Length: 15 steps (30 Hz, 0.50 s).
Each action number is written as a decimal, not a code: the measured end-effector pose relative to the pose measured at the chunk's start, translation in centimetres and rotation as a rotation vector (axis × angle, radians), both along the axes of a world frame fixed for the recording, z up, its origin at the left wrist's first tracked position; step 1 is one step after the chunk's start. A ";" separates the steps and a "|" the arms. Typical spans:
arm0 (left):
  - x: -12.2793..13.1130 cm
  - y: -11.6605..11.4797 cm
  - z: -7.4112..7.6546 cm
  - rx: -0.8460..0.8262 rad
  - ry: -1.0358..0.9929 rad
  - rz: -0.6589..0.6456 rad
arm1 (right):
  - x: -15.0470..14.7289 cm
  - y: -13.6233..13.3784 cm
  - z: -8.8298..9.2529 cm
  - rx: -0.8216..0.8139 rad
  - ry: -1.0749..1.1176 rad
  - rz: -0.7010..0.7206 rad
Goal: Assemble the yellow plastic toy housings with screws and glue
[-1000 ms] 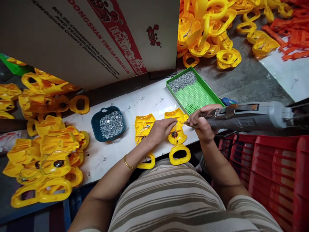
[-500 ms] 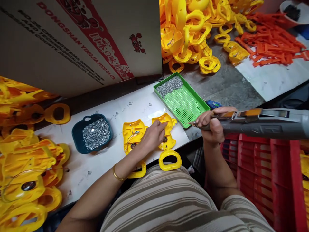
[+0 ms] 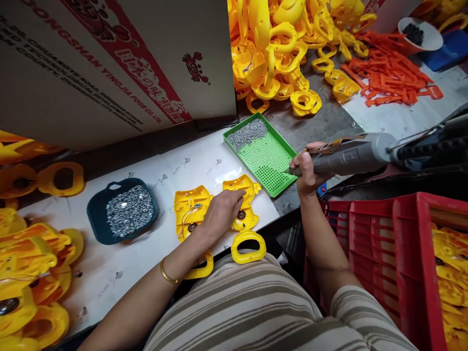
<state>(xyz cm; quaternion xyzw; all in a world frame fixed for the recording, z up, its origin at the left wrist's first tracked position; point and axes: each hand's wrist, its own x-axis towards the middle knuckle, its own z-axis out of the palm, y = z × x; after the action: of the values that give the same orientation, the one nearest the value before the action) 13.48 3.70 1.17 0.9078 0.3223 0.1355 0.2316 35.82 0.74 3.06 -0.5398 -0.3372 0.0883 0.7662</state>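
Observation:
Two yellow plastic shells lie open side up in front of me. The left shell (image 3: 190, 208) shows wires and a round dark part; the right shell (image 3: 245, 184) has another round part and a ring handle over the table edge. My left hand (image 3: 224, 209) rests over the right shell with its fingers bent and pressed together; whatever they pinch is hidden. Wrapped in my right hand (image 3: 307, 170) is a grey electric screwdriver (image 3: 345, 156), its tip pointing left over the holes of a green perforated tray (image 3: 272, 168). Small screws (image 3: 248, 134) cover the tray's far end.
A dark teal bin (image 3: 95, 214) full of small metal screws stands at left. Yellow parts (image 3: 36, 263) pile at far left and behind the tray (image 3: 278, 53). A large carton (image 3: 146, 63) blocks the back. Orange parts (image 3: 391, 73) lie back right; a red crate (image 3: 409, 263) stands at right.
The view has swung slightly right. My right hand has moved the screwdriver so its tip is over the tray's holes, with its rear end raised. My left hand stays at the right shell.

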 end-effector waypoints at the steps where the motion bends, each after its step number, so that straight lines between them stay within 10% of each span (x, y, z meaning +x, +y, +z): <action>1: 0.0 0.0 -0.1 0.002 -0.025 -0.012 | 0.0 0.2 -0.1 -0.015 0.000 0.003; 15: 0.1 0.2 -0.1 0.066 -0.030 0.018 | 0.6 1.1 -1.8 -0.058 0.007 0.001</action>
<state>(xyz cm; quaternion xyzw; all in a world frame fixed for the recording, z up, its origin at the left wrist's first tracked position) 13.55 3.93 1.11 0.9099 0.3224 0.1616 0.2050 36.45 1.89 1.31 -0.5612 -0.3322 0.1002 0.7514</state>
